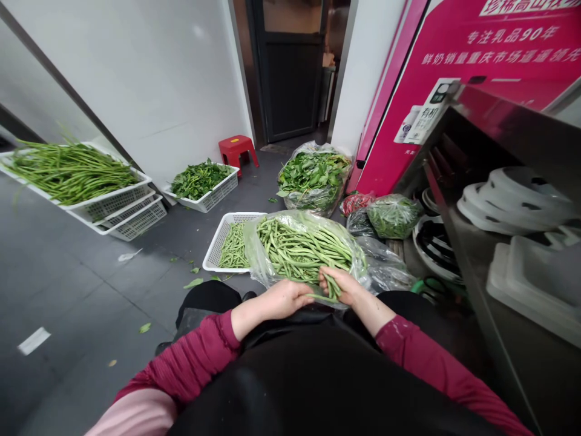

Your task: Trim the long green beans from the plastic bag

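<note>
Grey floor (97,303); beans (333,287) between right fingers (324,274).

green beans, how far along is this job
Seemingly partway. Shorter bean pieces already lie in the white basket. The right hand holds several long green beans, and the left hand pinches the end of one. Remaining, it seems: the bean pile filling the open plastic bag.

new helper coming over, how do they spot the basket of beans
Look for the big open plastic bag heaped with long green beans. The white basket sits against its left side, partly covered by it. Unlike the baskets of leafy greens and long stems farther left, it holds short bean pieces.
</note>
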`<state>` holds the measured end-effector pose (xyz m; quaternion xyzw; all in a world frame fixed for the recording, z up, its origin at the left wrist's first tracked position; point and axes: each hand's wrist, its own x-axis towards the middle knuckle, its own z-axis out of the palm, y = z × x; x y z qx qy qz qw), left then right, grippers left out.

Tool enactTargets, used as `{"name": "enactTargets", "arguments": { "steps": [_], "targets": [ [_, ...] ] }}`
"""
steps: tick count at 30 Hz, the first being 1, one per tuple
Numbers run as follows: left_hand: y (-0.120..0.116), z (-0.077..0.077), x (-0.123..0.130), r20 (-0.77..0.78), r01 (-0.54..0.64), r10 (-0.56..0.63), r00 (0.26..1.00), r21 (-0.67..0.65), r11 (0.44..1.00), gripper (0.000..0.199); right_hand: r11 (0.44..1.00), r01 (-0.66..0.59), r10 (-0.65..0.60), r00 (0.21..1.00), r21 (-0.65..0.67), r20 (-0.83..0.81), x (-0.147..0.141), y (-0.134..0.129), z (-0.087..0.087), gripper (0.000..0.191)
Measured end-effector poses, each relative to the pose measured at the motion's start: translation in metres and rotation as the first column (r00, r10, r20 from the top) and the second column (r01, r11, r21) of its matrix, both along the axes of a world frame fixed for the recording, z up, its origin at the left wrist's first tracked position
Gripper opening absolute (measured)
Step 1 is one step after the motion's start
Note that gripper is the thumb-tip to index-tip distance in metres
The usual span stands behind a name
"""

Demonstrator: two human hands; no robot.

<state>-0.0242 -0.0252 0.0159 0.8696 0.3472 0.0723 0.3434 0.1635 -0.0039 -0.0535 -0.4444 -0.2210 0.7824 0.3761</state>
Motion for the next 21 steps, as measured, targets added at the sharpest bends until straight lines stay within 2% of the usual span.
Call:
{"name": "enactTargets", "arguments": {
  "steps": [1, 3, 5, 7, 10, 13, 15, 19, 21],
  "targets": [
    [0.003, -0.002, 0.002, -0.005, 0.016, -0.016, 1.000, -0.013, 1.000, 0.031, 0.991, -0.133, 0.133, 0.991, -0.008, 0.000, 0.000, -0.002, 0.001, 0.021],
    [0.012, -0.007, 0.005, -0.052, -0.008, 0.007, 0.999, -0.016, 1.000, 0.034, 0.936, -0.353, 0.353, 0.935, 0.015, -0.040, 0.000, -0.008, 0.004, 0.027],
    [0.022, -0.011, 0.006, -0.114, -0.070, 0.072, 0.991, 0.018, 0.997, 0.039, 0.880, -0.470, 0.474, 0.874, 0.063, -0.103, -0.001, -0.013, 0.007, 0.030],
    [0.028, -0.012, 0.004, -0.116, -0.088, 0.088, 0.989, 0.002, 0.996, 0.041, 0.848, -0.523, 0.529, 0.838, 0.085, -0.132, -0.001, -0.017, 0.010, 0.028],
    [0.031, -0.009, -0.003, -0.009, -0.032, 0.031, 0.999, -0.147, 0.989, 0.034, 0.863, -0.493, 0.502, 0.862, 0.111, -0.076, 0.003, -0.019, 0.014, 0.024],
    [0.029, -0.005, -0.009, 0.015, -0.049, 0.055, 0.998, -0.263, 0.964, 0.034, 0.893, -0.417, 0.423, 0.906, 0.169, -0.003, 0.006, -0.018, 0.015, 0.024],
    [0.028, -0.003, -0.010, 0.022, -0.059, 0.068, 0.997, -0.266, 0.962, 0.031, 0.887, -0.414, 0.412, 0.910, 0.206, 0.055, 0.006, -0.019, 0.015, 0.025],
    [0.026, -0.004, -0.005, 0.082, -0.098, 0.115, 0.990, -0.189, 0.977, 0.022, 0.866, -0.429, 0.384, 0.900, 0.259, 0.207, 0.004, -0.020, 0.016, 0.024],
    [0.027, -0.007, -0.003, 0.083, -0.129, 0.156, 0.984, -0.265, 0.956, 0.020, 0.845, -0.459, 0.376, 0.875, 0.276, 0.304, 0.003, -0.020, 0.020, 0.024]
  ]
}}
